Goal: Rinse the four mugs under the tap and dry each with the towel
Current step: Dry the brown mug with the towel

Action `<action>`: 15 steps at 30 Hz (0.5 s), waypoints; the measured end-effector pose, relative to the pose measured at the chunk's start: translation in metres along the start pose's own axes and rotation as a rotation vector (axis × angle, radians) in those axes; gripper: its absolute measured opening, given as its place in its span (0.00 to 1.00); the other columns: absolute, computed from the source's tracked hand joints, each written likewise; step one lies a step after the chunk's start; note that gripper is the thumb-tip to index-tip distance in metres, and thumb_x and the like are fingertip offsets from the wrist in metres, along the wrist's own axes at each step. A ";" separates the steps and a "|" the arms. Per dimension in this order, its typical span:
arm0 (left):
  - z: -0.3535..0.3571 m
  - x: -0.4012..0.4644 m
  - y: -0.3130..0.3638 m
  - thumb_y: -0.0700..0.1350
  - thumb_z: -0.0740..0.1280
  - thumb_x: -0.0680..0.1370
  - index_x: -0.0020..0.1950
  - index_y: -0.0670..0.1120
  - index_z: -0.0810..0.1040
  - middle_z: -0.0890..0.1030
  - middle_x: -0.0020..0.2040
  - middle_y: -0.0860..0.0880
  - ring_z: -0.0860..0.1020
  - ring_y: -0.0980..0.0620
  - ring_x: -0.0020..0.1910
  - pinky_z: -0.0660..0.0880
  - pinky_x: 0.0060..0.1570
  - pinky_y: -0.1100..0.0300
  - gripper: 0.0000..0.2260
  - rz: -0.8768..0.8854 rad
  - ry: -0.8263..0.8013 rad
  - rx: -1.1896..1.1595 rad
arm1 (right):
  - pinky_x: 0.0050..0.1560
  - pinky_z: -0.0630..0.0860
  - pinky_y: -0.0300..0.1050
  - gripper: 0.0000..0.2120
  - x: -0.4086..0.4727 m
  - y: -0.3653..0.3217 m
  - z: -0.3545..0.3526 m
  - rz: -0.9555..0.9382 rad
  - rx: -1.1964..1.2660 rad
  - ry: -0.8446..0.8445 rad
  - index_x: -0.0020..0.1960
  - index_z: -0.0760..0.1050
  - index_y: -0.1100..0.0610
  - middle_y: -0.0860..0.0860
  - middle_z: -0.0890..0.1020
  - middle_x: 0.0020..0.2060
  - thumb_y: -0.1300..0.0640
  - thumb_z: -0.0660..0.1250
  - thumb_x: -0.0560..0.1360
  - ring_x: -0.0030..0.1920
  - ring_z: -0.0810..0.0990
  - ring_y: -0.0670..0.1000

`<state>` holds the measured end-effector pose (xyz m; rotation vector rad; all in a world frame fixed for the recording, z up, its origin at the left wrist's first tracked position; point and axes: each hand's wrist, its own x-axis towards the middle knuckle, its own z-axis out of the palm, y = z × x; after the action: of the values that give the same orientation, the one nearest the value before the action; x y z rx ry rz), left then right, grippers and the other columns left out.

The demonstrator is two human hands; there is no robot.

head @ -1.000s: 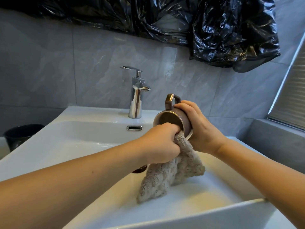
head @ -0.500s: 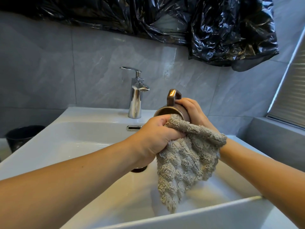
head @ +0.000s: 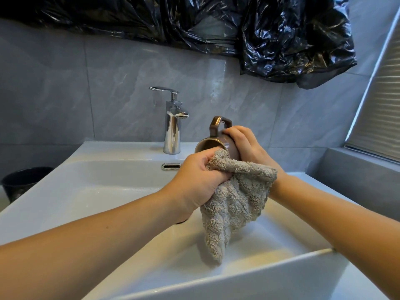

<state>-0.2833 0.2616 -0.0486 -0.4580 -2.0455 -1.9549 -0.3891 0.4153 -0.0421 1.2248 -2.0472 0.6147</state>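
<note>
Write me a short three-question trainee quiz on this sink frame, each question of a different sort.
1. True or false: water is running from the tap.
2. Multiple choice: the brown mug is held by A) the left hand, B) the right hand, C) neither, it stands in the sink.
3. Short answer: what does the left hand grip, and where is it pressed?

Key
1. False; no stream shows.
2. B; the mug lies on its side, handle up.
3. The grey towel, pressed at the mug's rim; the rest hangs over the basin.
</note>
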 end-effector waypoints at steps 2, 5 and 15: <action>-0.002 0.000 0.000 0.32 0.68 0.77 0.52 0.42 0.82 0.84 0.43 0.46 0.81 0.54 0.44 0.80 0.50 0.55 0.08 0.045 -0.009 0.073 | 0.66 0.63 0.34 0.32 -0.002 -0.002 -0.002 0.046 -0.016 -0.028 0.74 0.62 0.55 0.56 0.65 0.68 0.51 0.69 0.75 0.65 0.68 0.48; -0.009 0.003 0.000 0.33 0.69 0.77 0.50 0.40 0.81 0.81 0.41 0.44 0.78 0.55 0.43 0.79 0.50 0.52 0.04 0.110 -0.060 0.241 | 0.62 0.67 0.39 0.35 -0.004 -0.004 -0.005 0.076 -0.037 -0.075 0.75 0.61 0.54 0.53 0.64 0.69 0.51 0.73 0.73 0.63 0.70 0.48; -0.024 0.008 -0.008 0.31 0.63 0.70 0.39 0.57 0.63 0.69 0.38 0.57 0.71 0.48 0.38 0.72 0.35 0.51 0.20 0.379 -0.139 0.986 | 0.58 0.77 0.48 0.45 -0.005 0.003 0.001 -0.050 -0.161 -0.084 0.72 0.64 0.59 0.57 0.69 0.64 0.55 0.80 0.60 0.63 0.72 0.55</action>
<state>-0.2944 0.2375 -0.0512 -0.6591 -2.4467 -0.5791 -0.3899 0.4190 -0.0468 1.2207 -2.0840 0.3732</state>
